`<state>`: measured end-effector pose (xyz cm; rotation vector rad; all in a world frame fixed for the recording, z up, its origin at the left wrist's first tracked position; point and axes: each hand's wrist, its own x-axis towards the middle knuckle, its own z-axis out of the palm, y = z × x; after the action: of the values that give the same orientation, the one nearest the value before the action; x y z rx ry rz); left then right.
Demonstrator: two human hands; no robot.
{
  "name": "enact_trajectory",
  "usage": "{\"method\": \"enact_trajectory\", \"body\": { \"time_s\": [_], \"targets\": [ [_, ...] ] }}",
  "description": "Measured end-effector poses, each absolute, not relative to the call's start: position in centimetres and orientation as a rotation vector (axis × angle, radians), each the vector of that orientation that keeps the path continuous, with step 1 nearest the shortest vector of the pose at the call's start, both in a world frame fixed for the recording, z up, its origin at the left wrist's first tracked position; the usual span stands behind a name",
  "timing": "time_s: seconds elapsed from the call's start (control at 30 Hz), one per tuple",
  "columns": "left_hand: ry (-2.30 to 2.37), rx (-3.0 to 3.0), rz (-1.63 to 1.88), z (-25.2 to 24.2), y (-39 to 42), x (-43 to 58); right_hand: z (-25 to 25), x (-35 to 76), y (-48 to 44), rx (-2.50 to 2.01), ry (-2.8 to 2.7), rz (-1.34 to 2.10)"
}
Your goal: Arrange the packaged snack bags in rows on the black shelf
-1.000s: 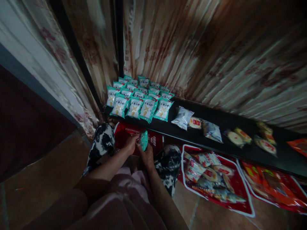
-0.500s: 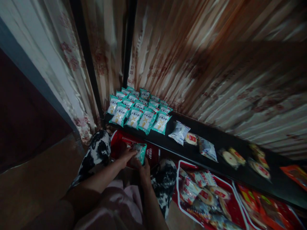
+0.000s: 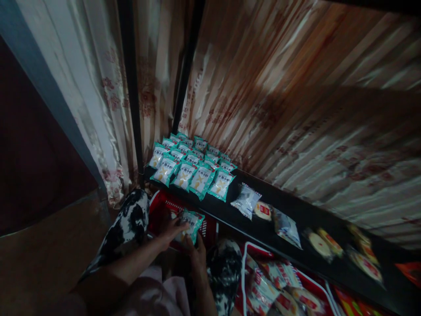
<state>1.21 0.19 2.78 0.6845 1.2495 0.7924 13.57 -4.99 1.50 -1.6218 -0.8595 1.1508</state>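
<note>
Both of my hands are on one teal-and-white snack bag, held above a red basket between my knees. My left hand grips the bag's left side, fingers lying over its front. From below and the right, my right hand holds its lower edge, thumb on the front. On the black shelf just beyond, several matching teal snack bags stand in rows, tilted back. The basket's inside is dark, and its contents are hard to make out.
Right along the shelf lie a silver-white packet, round packaged cakes and an orange packet. A second red basket with a white rim holds several packets at lower right. Curtains and black posts border the shelf.
The view has tilted up slightly, so the shelf and baskets sit lower in the picture. The held snack bag is turned more face-up, with more of its front showing. Both hands keep hold.
</note>
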Motion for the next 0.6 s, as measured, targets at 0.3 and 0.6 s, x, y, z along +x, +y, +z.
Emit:
{"method": "enact_trajectory", "body": {
  "time_s": [0.3,0.6],
  "targets": [
    [1.271,0.898,0.885,2.4,0.7,1.9,1.7,14.0,-5.1,-1.748,-0.916,0.982],
    [1.263,1.042,0.864,4.5,0.7,2.3,3.1,15.0,-5.0,-1.738,-0.994,0.917]
  ]
}}
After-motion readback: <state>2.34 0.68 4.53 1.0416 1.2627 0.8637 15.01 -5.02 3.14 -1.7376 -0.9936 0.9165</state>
